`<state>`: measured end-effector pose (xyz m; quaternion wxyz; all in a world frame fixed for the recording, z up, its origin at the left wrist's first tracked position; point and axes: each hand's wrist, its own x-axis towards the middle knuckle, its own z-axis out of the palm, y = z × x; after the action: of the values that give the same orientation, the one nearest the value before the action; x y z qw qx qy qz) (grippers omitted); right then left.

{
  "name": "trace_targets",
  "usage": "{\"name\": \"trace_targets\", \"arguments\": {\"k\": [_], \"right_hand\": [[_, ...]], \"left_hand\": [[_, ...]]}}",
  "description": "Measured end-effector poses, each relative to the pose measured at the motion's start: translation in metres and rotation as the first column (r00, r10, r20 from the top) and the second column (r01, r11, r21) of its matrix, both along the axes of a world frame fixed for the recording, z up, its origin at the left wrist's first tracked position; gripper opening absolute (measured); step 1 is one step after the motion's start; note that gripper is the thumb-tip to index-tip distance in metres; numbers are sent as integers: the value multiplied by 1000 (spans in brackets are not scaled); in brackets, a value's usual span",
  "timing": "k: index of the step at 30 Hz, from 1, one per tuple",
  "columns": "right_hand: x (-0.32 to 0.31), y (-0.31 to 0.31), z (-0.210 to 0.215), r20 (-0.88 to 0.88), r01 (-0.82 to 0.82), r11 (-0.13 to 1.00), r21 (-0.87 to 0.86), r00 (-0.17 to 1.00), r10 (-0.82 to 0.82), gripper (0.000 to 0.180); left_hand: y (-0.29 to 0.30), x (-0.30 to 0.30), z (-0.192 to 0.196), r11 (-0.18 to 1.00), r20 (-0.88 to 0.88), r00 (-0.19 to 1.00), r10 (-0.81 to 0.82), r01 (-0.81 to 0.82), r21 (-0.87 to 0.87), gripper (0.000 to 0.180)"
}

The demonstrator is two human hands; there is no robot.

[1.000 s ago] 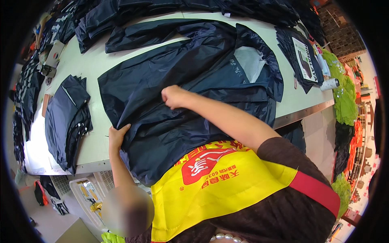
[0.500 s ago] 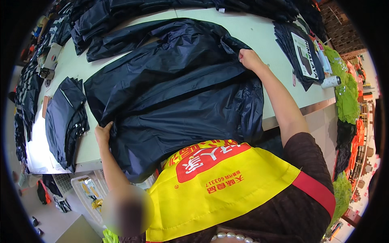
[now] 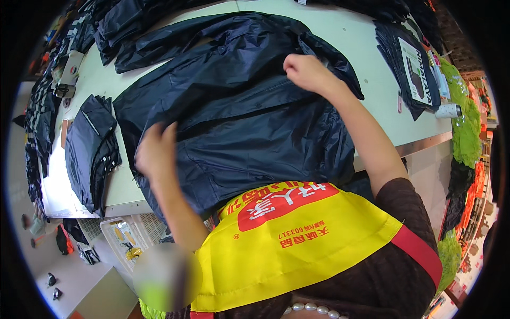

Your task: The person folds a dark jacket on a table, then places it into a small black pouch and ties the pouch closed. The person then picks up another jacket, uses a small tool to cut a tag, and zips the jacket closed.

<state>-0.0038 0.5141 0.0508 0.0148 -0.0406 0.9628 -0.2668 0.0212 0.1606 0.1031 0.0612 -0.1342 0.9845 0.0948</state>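
A dark, glossy rain jacket (image 3: 228,122) lies spread on the white table, its long front placket with snaps running slantwise across the middle. Its near edge hangs down against my yellow apron (image 3: 313,234). Over the left part of the jacket is my left hand (image 3: 155,151), slightly blurred, with thumb and fingers apart and nothing in them. My right hand (image 3: 308,73) is closed over the upper right part of the jacket, near the placket's end. Its fingertips are turned away, so whether cloth is pinched in them is hidden.
Folded dark garments (image 3: 90,151) are stacked at the table's left edge. More packed dark garments (image 3: 406,69) lie at the far right, beside a white cylinder (image 3: 449,110). Dark clothing (image 3: 133,24) is heaped along the back. A white crate (image 3: 125,239) stands below the table at left.
My left hand has let go of the jacket's left edge and moved up and inward. My right hand has left the jacket's right edge and shifted left over the cloth.
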Motion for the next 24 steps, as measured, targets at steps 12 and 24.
{"name": "trace_targets", "arguments": {"k": [12,24], "right_hand": [[-62,98,-113,-341,229,966,119,923,-177,37],[-35,141,-17,505,72,893,-445,843,185,55]], "left_hand": [[111,-74,-157,674,-408,617,-672,738,5,60],[117,-59,-124,305,-442,421,-792,900,311,69]]}}
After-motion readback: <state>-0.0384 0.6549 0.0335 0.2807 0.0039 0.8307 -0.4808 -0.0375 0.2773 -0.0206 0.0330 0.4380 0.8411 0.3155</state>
